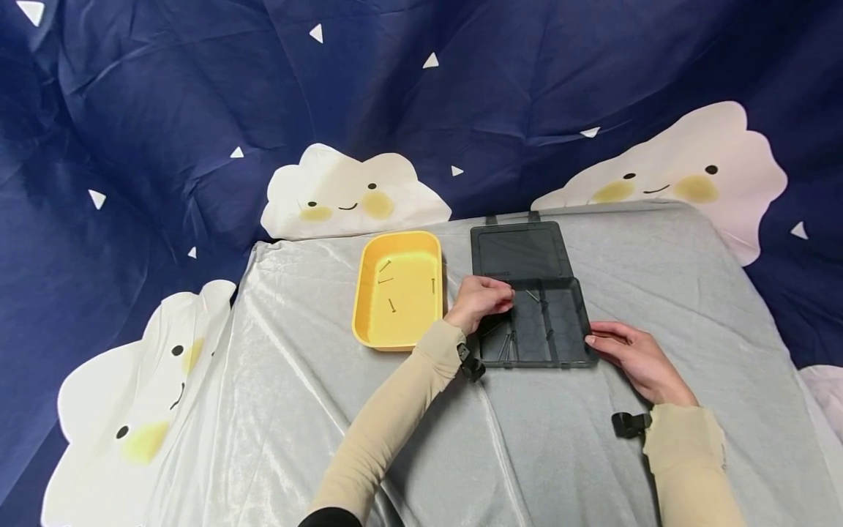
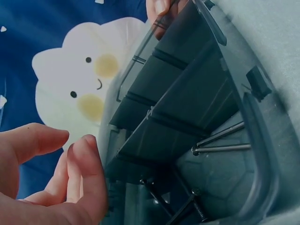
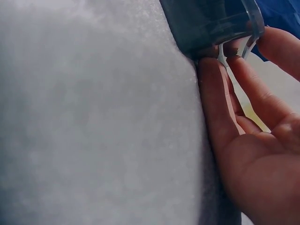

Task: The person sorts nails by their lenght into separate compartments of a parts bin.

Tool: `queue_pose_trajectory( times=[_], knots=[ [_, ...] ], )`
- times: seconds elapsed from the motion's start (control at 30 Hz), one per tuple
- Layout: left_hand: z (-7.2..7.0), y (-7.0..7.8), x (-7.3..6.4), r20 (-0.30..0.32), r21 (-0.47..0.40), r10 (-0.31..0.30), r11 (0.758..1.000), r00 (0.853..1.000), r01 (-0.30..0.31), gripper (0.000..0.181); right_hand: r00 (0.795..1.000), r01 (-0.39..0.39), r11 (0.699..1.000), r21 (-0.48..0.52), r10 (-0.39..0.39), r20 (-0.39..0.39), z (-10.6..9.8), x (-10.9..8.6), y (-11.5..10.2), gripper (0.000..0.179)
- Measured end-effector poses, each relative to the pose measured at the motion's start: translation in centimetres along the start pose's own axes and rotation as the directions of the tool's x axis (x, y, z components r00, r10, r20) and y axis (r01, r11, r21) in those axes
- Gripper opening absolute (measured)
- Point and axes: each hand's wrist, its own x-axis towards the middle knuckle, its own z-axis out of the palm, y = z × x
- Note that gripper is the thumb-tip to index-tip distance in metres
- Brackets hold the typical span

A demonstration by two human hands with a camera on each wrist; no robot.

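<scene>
The left hand is hovering over the left side of the dark box, loosely curled and gripping nothing visible. The right hand is touching its right wall with relaxed fingers, presumably steadying it. Tinted plastic is obscuring the count of screws inside.

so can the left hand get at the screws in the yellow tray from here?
Probably yes: the left hand looks empty, at the left side of the dark case, right by the yellow tray. The tray is open-topped; nothing covers its screws.
</scene>
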Motion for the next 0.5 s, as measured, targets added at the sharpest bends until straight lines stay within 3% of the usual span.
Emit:
queue_pose_trajectory(
  times=[0.5],
  knots=[
    [-1.0, 1.1, -1.7, 0.082, 0.146, 0.050, 0.987, 0.995, -0.062, 0.009, 1.000, 0.009, 1.000, 0.018, -0.009, 0.006, 0.0, 0.0, 0.1, 0.057]
  ],
)
